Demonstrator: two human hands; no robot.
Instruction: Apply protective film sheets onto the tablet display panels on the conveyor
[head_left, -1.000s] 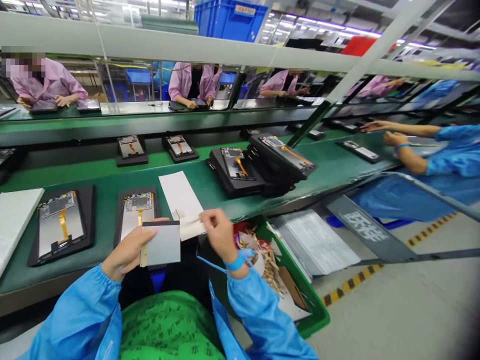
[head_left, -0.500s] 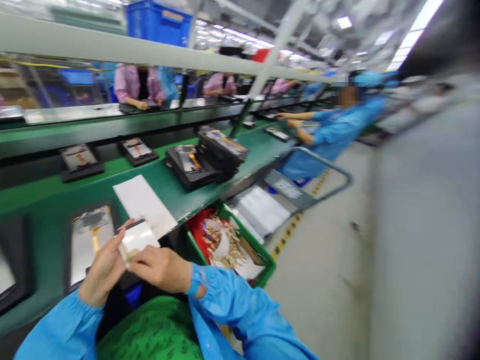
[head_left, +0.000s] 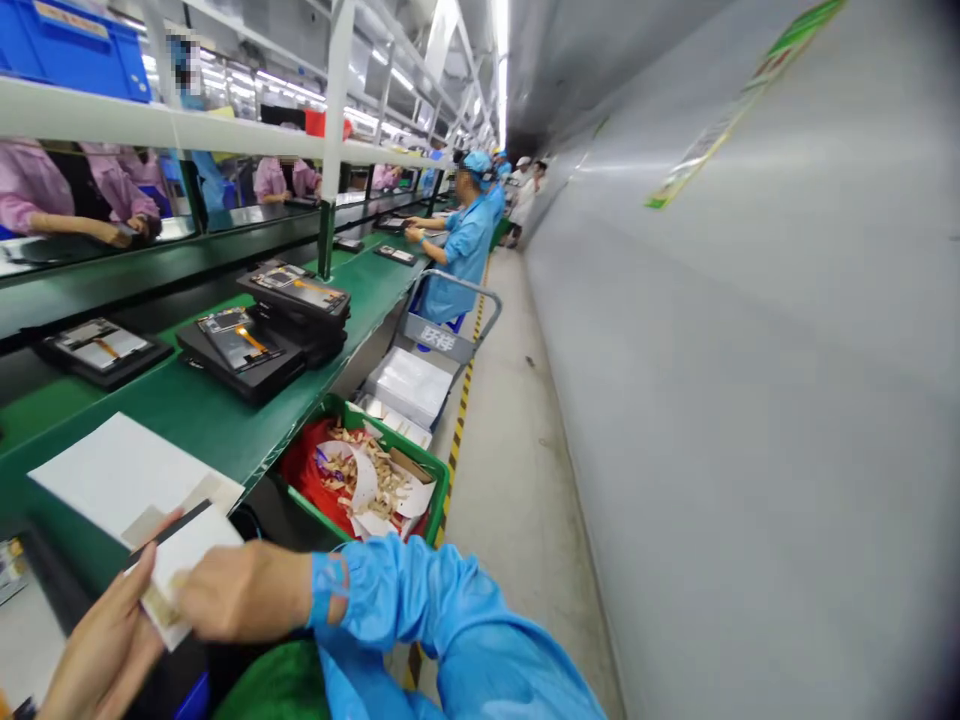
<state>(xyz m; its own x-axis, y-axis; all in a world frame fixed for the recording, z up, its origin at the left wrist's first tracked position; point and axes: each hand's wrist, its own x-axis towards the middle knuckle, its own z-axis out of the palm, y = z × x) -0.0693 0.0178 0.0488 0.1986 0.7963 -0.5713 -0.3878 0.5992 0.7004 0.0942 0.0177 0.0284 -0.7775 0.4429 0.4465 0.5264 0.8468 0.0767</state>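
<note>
A flat white battery pack (head_left: 196,540) with a black strip along its far edge lies tilted between my hands. My left hand (head_left: 112,640) grips it from the left, fingers behind and thumb at its side. My right hand (head_left: 244,592) is closed, its blurred fingertips at a tan patch (head_left: 161,603) on the pack's near end; whether it pinches a strip there I cannot tell. Just beyond the hands, a white sheet (head_left: 112,470) lies on the green bench (head_left: 225,440). An opened tablet (head_left: 30,630) is partly in view at the lower left.
Black trays with opened tablets (head_left: 240,340) are stacked on the bench, and another tray (head_left: 105,350) stands left. Beside the bench edge are a green bin (head_left: 442,470) of tan scraps and a loaded trolley (head_left: 480,300). A co-worker in blue (head_left: 465,245) sits farther along; a grey wall (head_left: 712,400) runs right.
My view has swung to the right, so bench and bin appear farther left. The pack stays between both hands; my right hand is now blurred by motion over its near end.
</note>
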